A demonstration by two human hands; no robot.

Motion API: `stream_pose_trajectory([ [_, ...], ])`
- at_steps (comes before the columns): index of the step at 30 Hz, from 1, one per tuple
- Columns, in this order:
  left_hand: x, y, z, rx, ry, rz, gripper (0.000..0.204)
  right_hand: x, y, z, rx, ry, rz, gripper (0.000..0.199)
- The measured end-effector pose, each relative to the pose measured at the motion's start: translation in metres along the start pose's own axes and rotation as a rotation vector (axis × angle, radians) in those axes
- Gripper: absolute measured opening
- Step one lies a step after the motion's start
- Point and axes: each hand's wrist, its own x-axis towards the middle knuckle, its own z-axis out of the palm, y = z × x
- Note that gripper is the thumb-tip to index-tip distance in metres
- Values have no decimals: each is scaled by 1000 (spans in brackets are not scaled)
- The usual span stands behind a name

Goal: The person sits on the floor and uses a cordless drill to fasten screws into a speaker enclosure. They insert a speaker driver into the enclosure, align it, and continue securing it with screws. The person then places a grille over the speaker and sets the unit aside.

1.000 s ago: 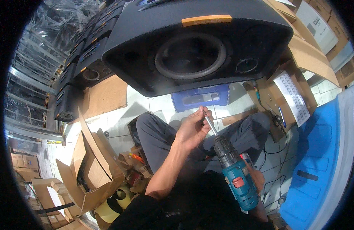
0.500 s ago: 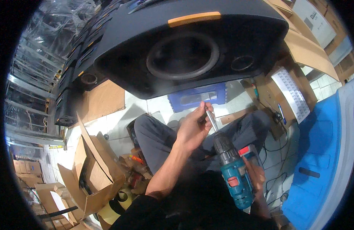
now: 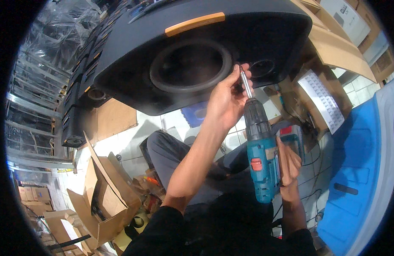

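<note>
My right hand (image 3: pixel 290 164) grips a teal and black cordless drill (image 3: pixel 264 170) by its handle, with the drill pointing up and away from me. The fingers of my left hand (image 3: pixel 224 102) close around the front end of the long silver bit (image 3: pixel 246 85). Whether a screw sits at its tip I cannot make out. That tip is at the front face of a large black speaker cabinet (image 3: pixel 120 64), between the big round speaker cone (image 3: pixel 190 66) and a smaller round driver (image 3: pixel 264 68). An orange strip (image 3: pixel 194 24) marks the cabinet's upper edge.
Under the cabinet stands a blue plastic box (image 3: pixel 193 114). Open cardboard boxes (image 3: pixel 105 192) lie left of my legs. At right are a blue panel (image 3: pixel 348 170), a carton with a printed sheet (image 3: pixel 320 100), and cables. More black cabinets (image 3: pixel 75 115) line the left.
Both hands have moved up and away from me with the drill, bringing the bit tip from below the cabinet to its front face. The cabinet appears shifted slightly left in view.
</note>
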Motion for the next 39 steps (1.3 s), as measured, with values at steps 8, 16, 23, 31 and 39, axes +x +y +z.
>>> stream_pose_trajectory([
  [8,12,5,-5,-100,-67,-11,31,5,14,14,49,20,-5,46],
  [16,11,5,-1,-76,-5,-5,32,2,15,15,100,14,4,51],
  [23,-13,6,-2,338,146,141,32,6,16,16,125,18,13,56],
  [31,-71,69,20,1054,279,1148,28,6,9,19,114,66,42,56],
  [39,-52,116,26,1726,466,1401,27,10,5,20,88,42,28,56],
])
